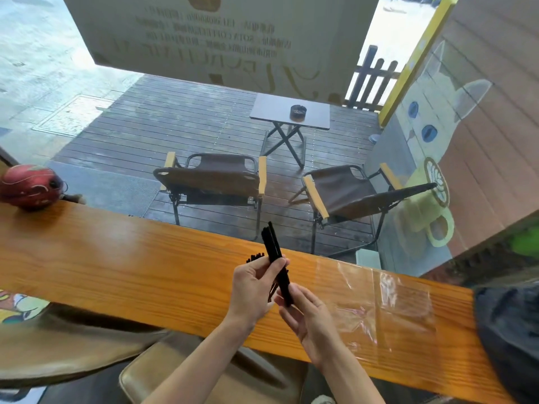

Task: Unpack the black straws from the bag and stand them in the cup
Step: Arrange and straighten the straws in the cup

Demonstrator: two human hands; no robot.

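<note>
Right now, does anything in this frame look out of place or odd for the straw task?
One thing: no cup shows anywhere on the wooden counter, though the black straws are out, held in the left hand and right hand. The clear plastic bag lies flat and crumpled to the right. Nothing looks spilled or damaged.

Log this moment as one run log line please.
left hand: holds black straws | right hand: grips straws' lower end | bag: flat on counter | cup: not visible
</note>
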